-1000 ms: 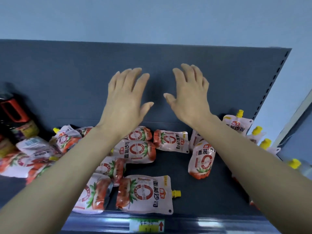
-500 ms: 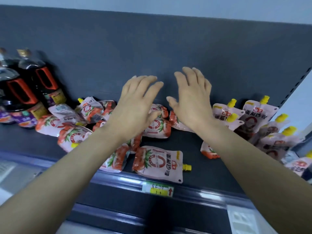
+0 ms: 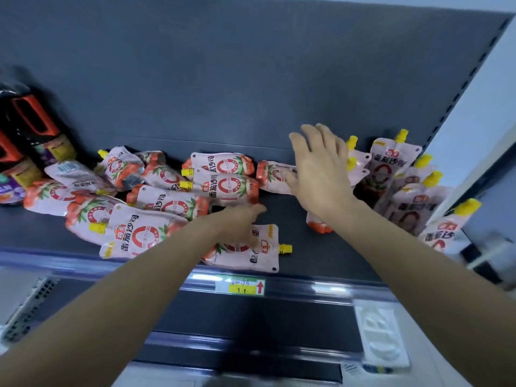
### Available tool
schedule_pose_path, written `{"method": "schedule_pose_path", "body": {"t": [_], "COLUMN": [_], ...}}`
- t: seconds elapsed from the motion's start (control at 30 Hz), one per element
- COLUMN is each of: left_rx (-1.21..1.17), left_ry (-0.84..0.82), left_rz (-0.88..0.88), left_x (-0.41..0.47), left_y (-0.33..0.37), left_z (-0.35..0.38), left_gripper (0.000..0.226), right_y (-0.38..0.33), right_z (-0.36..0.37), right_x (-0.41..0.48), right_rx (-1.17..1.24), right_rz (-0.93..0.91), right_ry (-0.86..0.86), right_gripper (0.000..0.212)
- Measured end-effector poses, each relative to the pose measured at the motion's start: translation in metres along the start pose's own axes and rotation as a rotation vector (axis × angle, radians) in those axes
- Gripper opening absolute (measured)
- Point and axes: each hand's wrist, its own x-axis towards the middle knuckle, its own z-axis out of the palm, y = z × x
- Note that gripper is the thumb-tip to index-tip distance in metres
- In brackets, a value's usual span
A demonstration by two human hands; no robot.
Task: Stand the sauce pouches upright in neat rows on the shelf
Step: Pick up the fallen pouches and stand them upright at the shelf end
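Observation:
Pink sauce pouches with yellow caps fill the dark shelf [image 3: 321, 255]. Several lie flat in a jumbled heap [image 3: 173, 202] from the left to the middle. One flat pouch [image 3: 259, 255] lies at the front edge, cap pointing right. My left hand [image 3: 237, 222] rests on its upper left part; whether the fingers grip it is hidden. My right hand [image 3: 321, 174] hovers open with fingers spread, above another flat pouch [image 3: 275, 175]. Several upright pouches [image 3: 391, 166] lean together at the right end, some behind my right hand.
Dark bottles [image 3: 30, 135] with orange handles stand at the shelf's left end. A green and yellow price tag [image 3: 240, 286] sits on the front rail. The grey back panel [image 3: 251, 79] rises behind. A perforated upright [image 3: 463, 88] bounds the right side.
The view has dropped and closed in on the shelf. My left hand came down from the raised position onto the front pouch. My right hand shifted right and stayed open.

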Motion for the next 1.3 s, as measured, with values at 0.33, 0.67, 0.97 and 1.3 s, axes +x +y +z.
{"method": "schedule_pose_path", "body": {"t": [0.33,0.67,0.97,1.3], "left_rx": [0.008,-0.373,-0.342,-0.24], "left_ry": [-0.101,0.082,0.092,0.082], "left_rz": [0.161,0.223,0.255,0.277], "left_x": [0.025,-0.013,-0.015,-0.004], "left_y": [-0.005,-0.059,-0.103,-0.103], "left_z": [-0.022,-0.093,-0.097,-0.102], "left_gripper": [0.025,0.025,0.055,0.047], "right_y": [-0.014,-0.032,-0.028,-0.018], "right_z": [0.019,0.072,0.145,0.175], "right_x": [0.014,0.062,0.097,0.113], "right_rx": [0.038,0.227,0.321,0.488], "right_rz": [0.136,0.447,0.873,1.092], "right_ry": [-0.122,-0.276,-0.438,-0.465], "right_gripper": [0.054,0.046,0.064,0.102]}}
